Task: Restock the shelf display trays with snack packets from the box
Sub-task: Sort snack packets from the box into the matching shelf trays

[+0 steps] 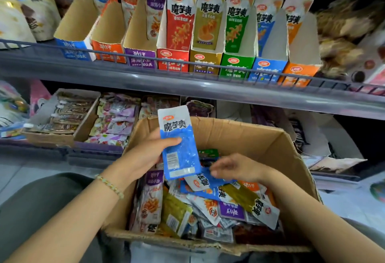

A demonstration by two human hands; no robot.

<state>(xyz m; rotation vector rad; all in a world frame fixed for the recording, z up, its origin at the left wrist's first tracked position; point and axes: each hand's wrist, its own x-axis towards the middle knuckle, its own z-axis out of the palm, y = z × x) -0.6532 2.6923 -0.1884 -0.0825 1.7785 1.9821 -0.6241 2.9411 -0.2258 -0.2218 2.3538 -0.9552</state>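
The left hand (145,154) has its grip around a blue packet (179,144), held upright over the box's (291,150) far left. The right hand (237,168) hovers low over the loose packets (208,206) inside. Its grip is blurred and I cannot tell its state. Trays (268,69) line the shelf (125,75) beyond.

left hand (145,154) holding blue packet (179,144), box (239,131)

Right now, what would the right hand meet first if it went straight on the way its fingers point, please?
The right hand would probably meet the lower end of the blue packet in the left hand; depth is unclear.
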